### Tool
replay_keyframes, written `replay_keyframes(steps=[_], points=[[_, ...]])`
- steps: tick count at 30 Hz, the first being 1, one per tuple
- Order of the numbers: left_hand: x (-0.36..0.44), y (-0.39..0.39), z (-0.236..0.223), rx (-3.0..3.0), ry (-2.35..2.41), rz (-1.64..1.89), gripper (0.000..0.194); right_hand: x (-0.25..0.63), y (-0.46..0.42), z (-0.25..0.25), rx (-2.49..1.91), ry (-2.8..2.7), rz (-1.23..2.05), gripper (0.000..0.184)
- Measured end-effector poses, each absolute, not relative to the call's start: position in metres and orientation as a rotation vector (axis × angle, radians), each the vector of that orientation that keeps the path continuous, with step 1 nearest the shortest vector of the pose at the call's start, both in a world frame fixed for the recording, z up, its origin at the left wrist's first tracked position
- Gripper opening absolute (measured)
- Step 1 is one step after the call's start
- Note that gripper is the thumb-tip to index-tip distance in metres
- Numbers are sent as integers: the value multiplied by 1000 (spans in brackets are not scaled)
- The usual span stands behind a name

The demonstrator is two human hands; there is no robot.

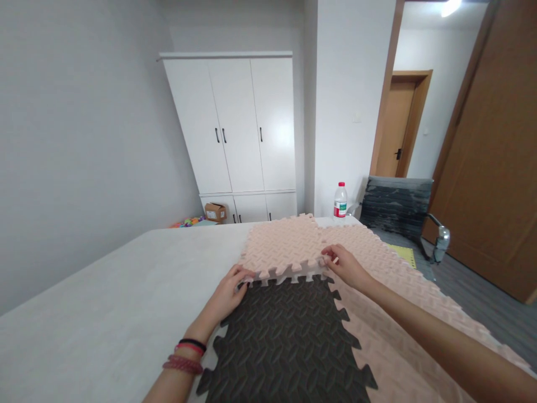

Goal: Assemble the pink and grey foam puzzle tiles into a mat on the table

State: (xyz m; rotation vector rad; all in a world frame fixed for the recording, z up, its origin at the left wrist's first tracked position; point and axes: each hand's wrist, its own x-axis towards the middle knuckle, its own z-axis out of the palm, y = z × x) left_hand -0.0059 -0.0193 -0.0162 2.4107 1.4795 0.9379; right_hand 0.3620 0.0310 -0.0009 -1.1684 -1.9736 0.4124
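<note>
A pale pink interlocking foam mat tile (281, 243) lies beyond a black foam mat tile (289, 341), its toothed near edge just above the black tile's far edge. A narrow gap shows between the two toothed edges. My left hand (229, 291) pinches the pink tile's near left corner, close to the black tile's far left corner. At the near right corner of that same pink tile, my right hand (344, 267) has its thumb and fingers closed on the edge. More joined pink foam tiles (398, 313) stretch along the right side, partly under my right forearm.
A white table (126, 280) carries the mats. Near its far edge stands a plastic bottle with a red cap (340, 201). A dark chair (396, 207) is at the right, a cardboard box (215, 211) and white cabinet (239, 123) behind.
</note>
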Motion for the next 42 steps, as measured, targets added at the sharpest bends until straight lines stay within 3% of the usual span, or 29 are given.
replay_keyframes(steps=[9,23,33,42], points=[[1,-17,-25,2493,1549,669,31,365,28,-54,-1442,-2204,351,27],[-3,-16,-27,2564,1772,476,37,354,21,-42,-1453,-2308,275,30],[8,-29,-9,2582,1790,325,32,341,-2,-26,-1504,-2537,-79,37],[17,-32,-3,2608,1831,186,29,339,-10,-17,-1559,-2608,-50,40]])
